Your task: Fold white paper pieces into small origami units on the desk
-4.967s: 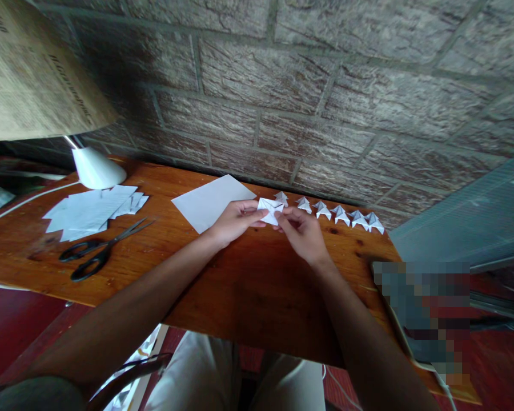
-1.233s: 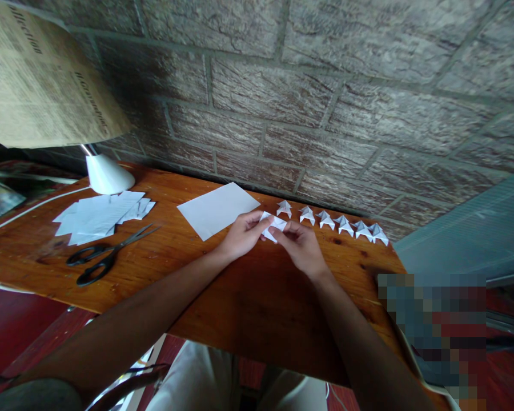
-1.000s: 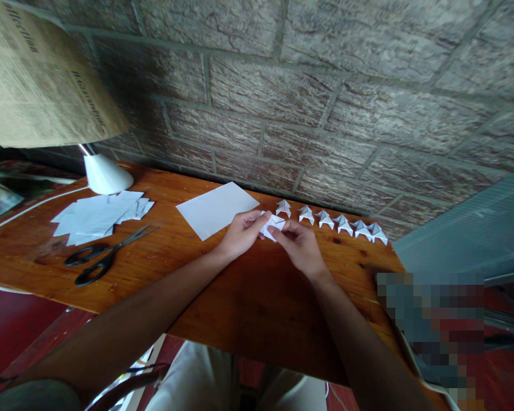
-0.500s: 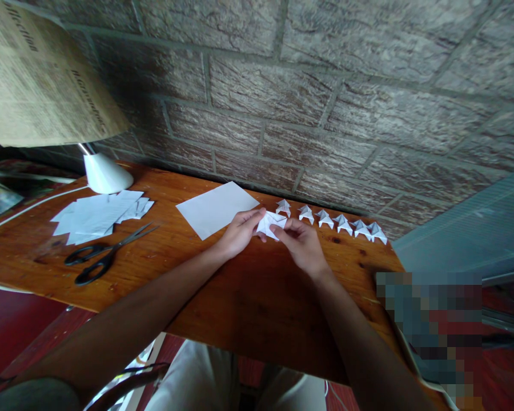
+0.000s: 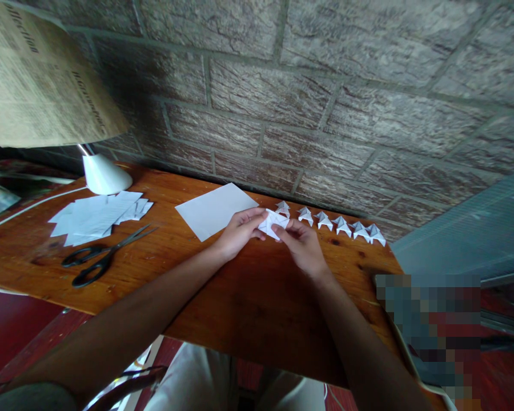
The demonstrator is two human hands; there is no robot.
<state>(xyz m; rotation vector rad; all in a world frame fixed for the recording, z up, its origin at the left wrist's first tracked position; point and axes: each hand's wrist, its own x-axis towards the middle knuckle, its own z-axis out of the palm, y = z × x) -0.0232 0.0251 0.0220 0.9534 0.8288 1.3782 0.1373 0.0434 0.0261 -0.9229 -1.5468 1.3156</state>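
Observation:
Between my two hands is a small piece of folded white paper (image 5: 272, 222) with creases across its face. My left hand (image 5: 241, 231) pinches its left edge between thumb and fingers. On the other side my right hand (image 5: 303, 244) grips it, the thumb pressed on the front and the fingers behind. Just beyond the hands, several folded paper figures (image 5: 324, 220) with pointed tops stand in a row along the wall. A plain white sheet (image 5: 214, 212) lies flat behind my left hand.
Black-handled scissors (image 5: 105, 257) lie partly spread on the wooden table (image 5: 240, 308). Behind them is a pile of cut paper (image 5: 98, 217). A lamp with a white base (image 5: 106, 173) and newsprint shade (image 5: 47, 85) stands at left. A stone-block wall (image 5: 282, 103) borders the back.
The folded paper has tilted slightly and moved a touch to the right in my fingers. Both hands keep hold of it, and the things on the table stay in place.

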